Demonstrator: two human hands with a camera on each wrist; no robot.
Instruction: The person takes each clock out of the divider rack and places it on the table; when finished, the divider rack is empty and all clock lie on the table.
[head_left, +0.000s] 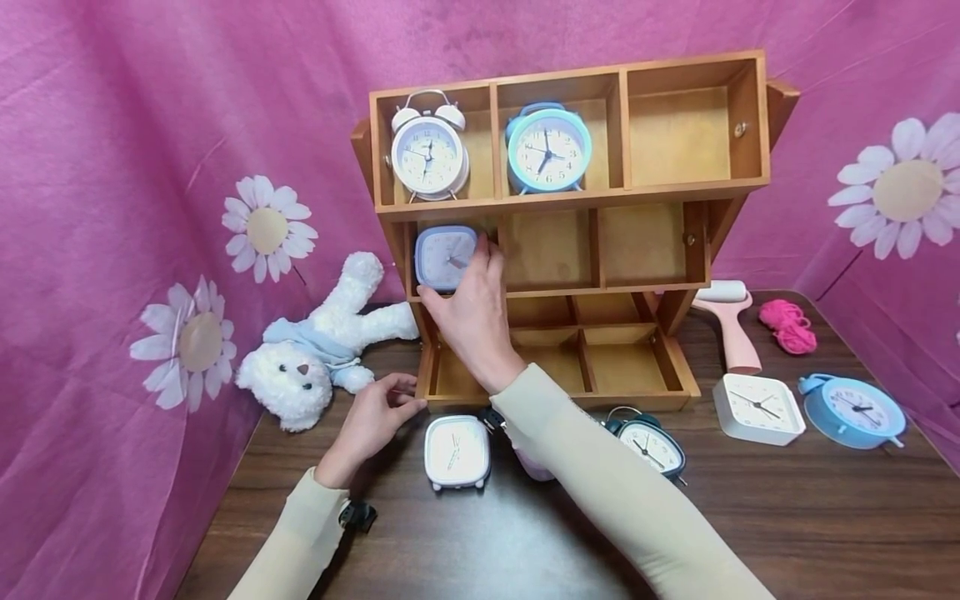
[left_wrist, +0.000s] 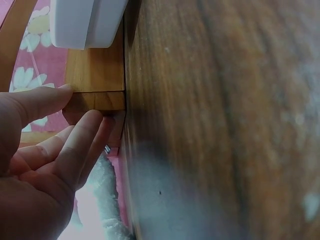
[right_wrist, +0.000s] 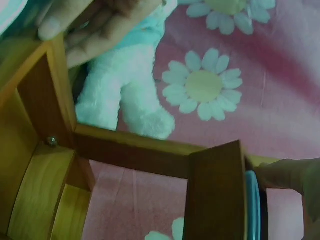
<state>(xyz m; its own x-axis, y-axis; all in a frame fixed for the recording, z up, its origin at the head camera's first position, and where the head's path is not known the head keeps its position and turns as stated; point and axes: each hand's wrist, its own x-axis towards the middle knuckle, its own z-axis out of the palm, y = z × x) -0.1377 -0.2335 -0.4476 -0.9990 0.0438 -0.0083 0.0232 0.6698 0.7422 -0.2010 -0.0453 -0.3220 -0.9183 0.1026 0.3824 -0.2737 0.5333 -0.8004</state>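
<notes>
My right hand (head_left: 477,308) holds a lavender-blue rounded square clock (head_left: 444,260) in the left compartment of the middle tier, thumb at its lower left and fingers at its right side. In the right wrist view the clock's blue edge (right_wrist: 253,205) shows beside the thumb. My left hand (head_left: 377,421) pinches the bottom left front corner of the wooden shelf (head_left: 558,406); in the left wrist view its thumb and fingers lie on two sides of that corner. Close by on the table stands a white square clock (head_left: 457,451). A white twin-bell clock (head_left: 429,157) and a blue clock (head_left: 549,150) occupy the top tier.
A white teddy bear (head_left: 292,383) lies left of the shelf. Right of it are a dark green clock (head_left: 649,446), a white square clock (head_left: 759,408), a blue clock (head_left: 855,410), a pink lint roller (head_left: 735,325) and pink yarn (head_left: 787,326). Pink cloth (head_left: 97,250) hangs behind.
</notes>
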